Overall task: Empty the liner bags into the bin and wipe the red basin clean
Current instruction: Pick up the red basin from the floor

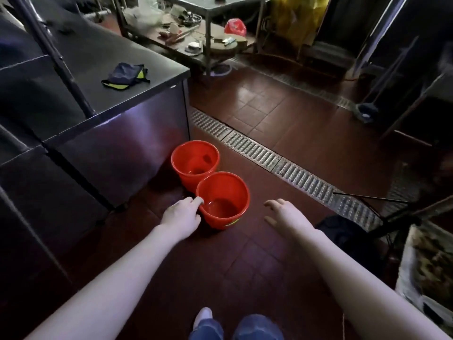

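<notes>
Left hand (pixel 180 215) gripped the rim of the near red round plastic basin (pixel 228 187), fingers curled over its edge. It sat on the dark red tiled floor (pixel 245 253), just in front of a second red plastic basin (pixel 193 158) by the steel counter (pixel 117 143). Right hand (pixel 286 214) hovered beside it, fingers loose, holding nothing.

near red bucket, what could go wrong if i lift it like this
1. The left hand grips the near red bucket by one side of its rim, the right hand off it: it may tilt and spill what looks like liquid inside.
2. It seems to touch the far red bucket, which a pull could knock.
</notes>
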